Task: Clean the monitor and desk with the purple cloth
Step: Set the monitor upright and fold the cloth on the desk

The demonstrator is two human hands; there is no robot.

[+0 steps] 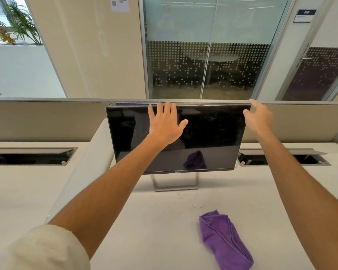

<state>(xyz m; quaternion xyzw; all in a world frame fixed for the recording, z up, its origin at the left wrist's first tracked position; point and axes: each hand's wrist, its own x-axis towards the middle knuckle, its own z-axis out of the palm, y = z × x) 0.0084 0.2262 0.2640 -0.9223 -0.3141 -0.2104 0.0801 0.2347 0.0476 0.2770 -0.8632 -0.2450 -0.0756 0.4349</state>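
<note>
step: steadying monitor [203,137], I guess | left hand [164,123] flat, fingers spread on screen | right hand [259,117] loose at its top-right corner | next: grab purple cloth [224,240] off desk [144,221] front edge

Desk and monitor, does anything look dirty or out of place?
Yes: small brownish crumbs dot the desk in front of the monitor stand, and the purple cloth lies crumpled nearby, in neither hand.
</note>
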